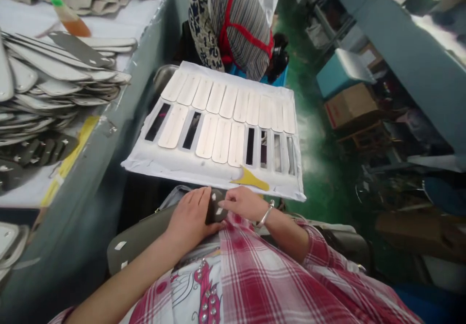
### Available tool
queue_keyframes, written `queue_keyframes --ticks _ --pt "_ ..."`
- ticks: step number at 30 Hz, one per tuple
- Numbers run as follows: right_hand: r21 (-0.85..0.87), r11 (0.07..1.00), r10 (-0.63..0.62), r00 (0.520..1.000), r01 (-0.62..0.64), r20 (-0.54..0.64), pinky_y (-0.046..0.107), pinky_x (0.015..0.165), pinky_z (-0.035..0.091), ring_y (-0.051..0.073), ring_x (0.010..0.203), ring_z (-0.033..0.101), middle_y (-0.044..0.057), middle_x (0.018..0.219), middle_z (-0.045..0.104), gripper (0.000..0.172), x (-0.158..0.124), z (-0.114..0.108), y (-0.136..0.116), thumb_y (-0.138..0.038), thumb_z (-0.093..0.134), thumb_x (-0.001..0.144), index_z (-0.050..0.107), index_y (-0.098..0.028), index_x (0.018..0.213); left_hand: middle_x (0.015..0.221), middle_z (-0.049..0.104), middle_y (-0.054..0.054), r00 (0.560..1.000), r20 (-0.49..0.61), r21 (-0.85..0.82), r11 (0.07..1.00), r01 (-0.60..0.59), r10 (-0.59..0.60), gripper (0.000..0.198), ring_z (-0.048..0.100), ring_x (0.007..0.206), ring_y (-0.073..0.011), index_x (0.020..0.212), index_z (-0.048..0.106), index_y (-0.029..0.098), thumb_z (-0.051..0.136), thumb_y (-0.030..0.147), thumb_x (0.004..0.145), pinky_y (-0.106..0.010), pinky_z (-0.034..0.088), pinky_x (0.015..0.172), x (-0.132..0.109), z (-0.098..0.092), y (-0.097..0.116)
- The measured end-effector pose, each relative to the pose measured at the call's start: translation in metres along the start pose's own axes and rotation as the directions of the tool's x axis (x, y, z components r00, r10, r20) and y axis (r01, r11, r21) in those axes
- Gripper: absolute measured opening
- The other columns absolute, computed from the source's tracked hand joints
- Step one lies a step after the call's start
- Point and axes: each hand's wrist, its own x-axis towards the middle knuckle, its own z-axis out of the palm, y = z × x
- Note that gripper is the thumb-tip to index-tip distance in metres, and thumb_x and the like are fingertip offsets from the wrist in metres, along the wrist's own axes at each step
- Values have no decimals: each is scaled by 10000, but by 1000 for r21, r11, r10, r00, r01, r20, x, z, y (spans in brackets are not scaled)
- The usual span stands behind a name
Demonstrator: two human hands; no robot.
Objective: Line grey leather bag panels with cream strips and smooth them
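A long olive-grey panel with a rounded end point(145, 231) lies across my lap, with small white tabs on its surface. Over it rests my left hand point(192, 213), fingers together and stretched across the panel, thumb along the near edge, holding it. My right hand point(247, 203), with a bracelet at the wrist, has its fingers curled at the panel's right end. A fingertip touches the panel beside a white tab point(219, 211); whether something small is pinched there is hidden. Just beyond lies a yellow flat scraper-like piece point(251, 178) on a white-covered board point(174, 163).
The board carries rows of cream strips point(214, 98) and several dark slots. On the left bench point(109, 125) stand stacks of white and grey panels point(54, 71) and a glue bottle point(71, 20). A person point(236, 27) bends beyond the board. Boxes point(349, 105) line the right side.
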Motion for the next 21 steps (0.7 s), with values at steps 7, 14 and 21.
queue_keyframes --ticks 7,14,21 --pt "-58 996 -63 998 64 21 211 520 275 76 536 453 -14 568 550 271 0 -3 3 -357 576 791 620 -137 639 1110 564 -174 1000 -12 69 997 -20 21 655 527 999 -306 1171 452 90 616 493 682 -435 404 901 1 -2 5" --pt "-104 991 -89 996 90 12 214 524 265 86 545 462 -5 567 557 273 -1 -3 3 -356 558 805 631 -143 651 1042 573 -155 1000 2 88 996 -4 3 593 533 965 -303 1118 467 111 605 491 683 -419 416 863 5 -4 10" --pt "-178 980 -92 996 88 -12 218 526 269 96 556 475 8 613 597 296 -1 -1 0 -381 536 813 629 -151 652 1046 579 -142 1000 -21 53 999 6 -5 619 533 956 -293 1116 459 118 640 492 656 -420 419 858 4 -4 8"
